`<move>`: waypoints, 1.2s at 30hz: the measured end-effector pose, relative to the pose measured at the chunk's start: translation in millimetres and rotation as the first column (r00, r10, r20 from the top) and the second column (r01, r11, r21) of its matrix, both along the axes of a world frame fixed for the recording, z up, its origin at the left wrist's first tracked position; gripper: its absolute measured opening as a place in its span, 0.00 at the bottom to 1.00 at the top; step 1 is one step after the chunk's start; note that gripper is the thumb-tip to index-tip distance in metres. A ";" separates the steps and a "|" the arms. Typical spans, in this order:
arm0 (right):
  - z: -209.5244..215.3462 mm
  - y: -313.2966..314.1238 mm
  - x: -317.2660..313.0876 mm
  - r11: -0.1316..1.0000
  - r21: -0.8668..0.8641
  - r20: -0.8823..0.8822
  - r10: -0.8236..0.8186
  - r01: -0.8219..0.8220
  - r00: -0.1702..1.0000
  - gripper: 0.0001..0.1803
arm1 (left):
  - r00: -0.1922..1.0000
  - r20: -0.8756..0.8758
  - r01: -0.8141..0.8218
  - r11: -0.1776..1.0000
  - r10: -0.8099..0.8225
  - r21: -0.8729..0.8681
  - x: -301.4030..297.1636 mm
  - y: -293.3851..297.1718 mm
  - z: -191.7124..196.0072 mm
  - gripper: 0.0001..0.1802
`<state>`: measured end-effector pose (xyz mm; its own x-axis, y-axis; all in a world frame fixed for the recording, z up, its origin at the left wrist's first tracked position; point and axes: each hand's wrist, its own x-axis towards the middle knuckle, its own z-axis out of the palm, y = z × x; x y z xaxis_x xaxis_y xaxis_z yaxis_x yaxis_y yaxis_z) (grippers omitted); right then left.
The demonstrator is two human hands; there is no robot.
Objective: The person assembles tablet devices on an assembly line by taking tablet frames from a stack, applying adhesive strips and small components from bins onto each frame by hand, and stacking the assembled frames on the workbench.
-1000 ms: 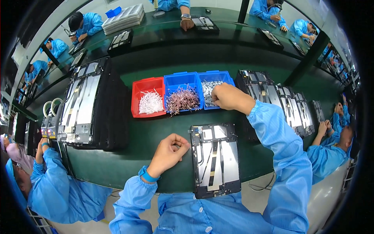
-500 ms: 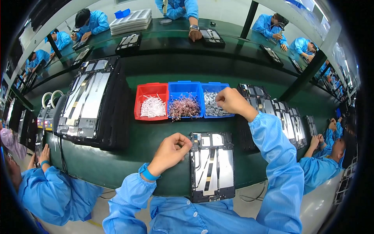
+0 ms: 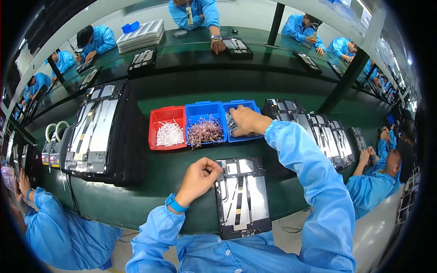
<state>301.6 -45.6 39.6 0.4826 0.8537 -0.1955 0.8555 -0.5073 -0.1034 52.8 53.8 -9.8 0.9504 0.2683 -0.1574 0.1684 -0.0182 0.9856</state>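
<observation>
An opened tablet-like device (image 3: pixel 242 195), with silver plates and dark ribbon strips, lies at the table's front edge. My left hand (image 3: pixel 196 179) is closed beside its upper left corner, thumb and forefinger pinched together; whatever they hold, if anything, is too small to make out. My right hand (image 3: pixel 248 122) dips into the right blue bin (image 3: pixel 243 139) of small grey parts (image 3: pixel 231 122), its thumb and forefinger apart among them. Next to that bin stand a blue bin (image 3: pixel 191 108) of pinkish-brown thin pieces (image 3: pixel 205 131) and a red bin (image 3: pixel 154 129) of white short sticks (image 3: pixel 170 133).
A tall stack of similar devices (image 3: pixel 98 132) stands on the left, beside grey boxes with pale rings (image 3: pixel 57 145). More devices (image 3: pixel 325 136) lean in a row at the right. Behind the bins runs a dark belt (image 3: pixel 182 68) carrying devices. Co-workers sit on both sides and opposite.
My right hand has gone lower and deeper into the grey parts, its thumb and forefinger now apart. The left hand stays pinched near the device's corner. The whole view has shifted slightly.
</observation>
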 end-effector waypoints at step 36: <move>43.2 -33.8 4.2 0.977 0.126 -0.283 0.201 -0.171 0.938 0.13 | 0.999 -0.035 -0.015 0.995 0.011 -0.102 -4.8 13.2 0.4 0.10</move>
<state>305.8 -79.3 82.7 0.2474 0.9448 -0.2147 0.8583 -0.3165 -0.4040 48.0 67.0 -9.4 0.9405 0.2612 -0.2175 0.2021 0.0845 0.9757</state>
